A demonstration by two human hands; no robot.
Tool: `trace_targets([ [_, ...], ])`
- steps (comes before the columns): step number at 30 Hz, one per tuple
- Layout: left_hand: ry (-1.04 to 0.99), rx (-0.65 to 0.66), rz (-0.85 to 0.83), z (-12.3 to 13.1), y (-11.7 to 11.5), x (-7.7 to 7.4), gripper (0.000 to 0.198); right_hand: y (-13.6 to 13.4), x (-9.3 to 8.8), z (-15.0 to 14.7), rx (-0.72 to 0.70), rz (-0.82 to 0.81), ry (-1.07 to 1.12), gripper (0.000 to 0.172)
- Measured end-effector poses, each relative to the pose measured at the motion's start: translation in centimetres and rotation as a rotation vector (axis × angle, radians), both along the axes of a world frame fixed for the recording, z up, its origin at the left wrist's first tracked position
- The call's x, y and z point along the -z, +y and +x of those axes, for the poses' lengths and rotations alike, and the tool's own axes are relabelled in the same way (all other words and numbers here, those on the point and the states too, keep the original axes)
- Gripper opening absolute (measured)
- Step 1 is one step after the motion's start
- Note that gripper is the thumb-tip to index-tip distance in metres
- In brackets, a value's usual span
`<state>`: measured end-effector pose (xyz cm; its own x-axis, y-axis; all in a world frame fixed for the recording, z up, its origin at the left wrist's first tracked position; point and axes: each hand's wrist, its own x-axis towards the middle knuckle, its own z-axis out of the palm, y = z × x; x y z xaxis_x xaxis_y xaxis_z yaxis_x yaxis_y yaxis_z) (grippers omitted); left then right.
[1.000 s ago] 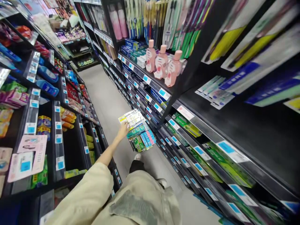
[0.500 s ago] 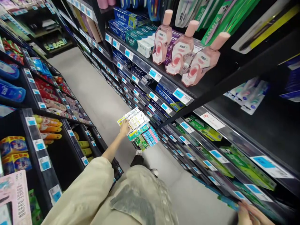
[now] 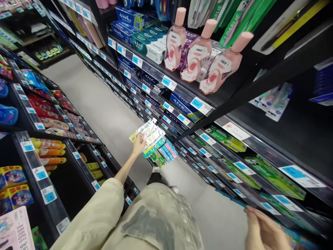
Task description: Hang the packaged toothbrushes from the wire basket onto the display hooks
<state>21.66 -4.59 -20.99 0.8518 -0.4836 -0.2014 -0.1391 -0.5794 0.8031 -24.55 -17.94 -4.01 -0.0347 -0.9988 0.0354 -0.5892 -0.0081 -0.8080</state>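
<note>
My left hand (image 3: pixel 139 144) reaches down ahead of me, its fingers closed on the edge of some white and yellow blister packs (image 3: pixel 152 133) that look like toothbrush packs. They lie on top of a pile with teal packs (image 3: pixel 153 147), pink and blue boxes (image 3: pixel 168 151) and green boxes (image 3: pixel 157 158). What bears the pile is hidden. My right hand (image 3: pixel 265 229) is at the lower right, beside the low shelves, thumb and fingers pressed together. Its fingertips meet the end of a thin blue edge (image 3: pixel 229 198); what they hold, if anything, I cannot make out.
Shelves of toothpaste boxes (image 3: pixel 149 43) and pink bottles (image 3: pixel 196 52) rise on my right, with price tags (image 3: pixel 200 104) along their edges. On the left stand shelves with orange-yellow packs (image 3: pixel 49 152) and boxes (image 3: pixel 15 187). A grey floor aisle (image 3: pixel 85 90) runs between them.
My right hand has come further into view, up and to the left. The fingers of my left hand have shifted on the white packs. My view has moved slightly.
</note>
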Motion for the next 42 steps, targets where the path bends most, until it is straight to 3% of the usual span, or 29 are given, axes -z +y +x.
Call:
trace_targets([
  [2, 0.289, -0.052, -0.235, -2.5, 0.2, -2.1, 0.040, 0.8, 1.3, 2.7, -0.062, 0.039, -0.053, 0.034],
  [6, 0.861, 0.015, -0.493, -9.1, -0.1, -5.8, 0.063, 1.8, 4.0, 9.2, -0.369, 0.300, -0.186, 0.049],
  [9, 0.934, 0.103, -0.526, -13.2, -0.6, -7.9, 0.061, 2.6, 4.3, 14.1, -0.585, 0.343, -0.255, 0.042],
  [12, 0.864, 0.159, -0.552, -15.1, -1.3, -9.0, 0.049, 3.0, 3.9, 17.0, -0.663, 0.314, -0.309, 0.032],
  [19, 0.785, 0.249, -0.546, -15.3, -3.0, -10.7, 0.045, 2.8, 3.7, 16.5, -0.597, 0.273, -0.422, 0.024],
  [22, 1.005, 0.247, -0.522, -15.4, -3.4, -11.4, 0.049, 2.7, 3.5, 15.4, -0.568, 0.313, -0.489, 0.028],
  [27, 1.587, 0.181, -0.665, -16.0, -3.1, -11.8, 0.018, 3.1, 4.0, 14.0, -0.436, 0.455, -0.584, 0.035],
  [30, 1.710, 0.152, -0.717, -16.6, -2.9, -11.7, 0.008, 3.5, 4.8, 13.3, -0.361, 0.493, -0.621, 0.034],
  [33, 1.599, 0.244, -0.625, -17.1, -3.5, -12.0, 0.018, 3.7, 5.3, 12.8, -0.315, 0.508, -0.681, 0.034],
  [38, 0.834, 0.402, -0.417, -17.5, -5.3, -13.5, 0.039, 2.6, 4.8, 12.1, -0.286, 0.500, -0.841, 0.040],
  [42, 0.653, 0.563, -0.326, -18.5, -6.3, -14.4, 0.041, 1.0, 3.8, 11.3, -0.266, 0.433, -0.803, 0.041],
])
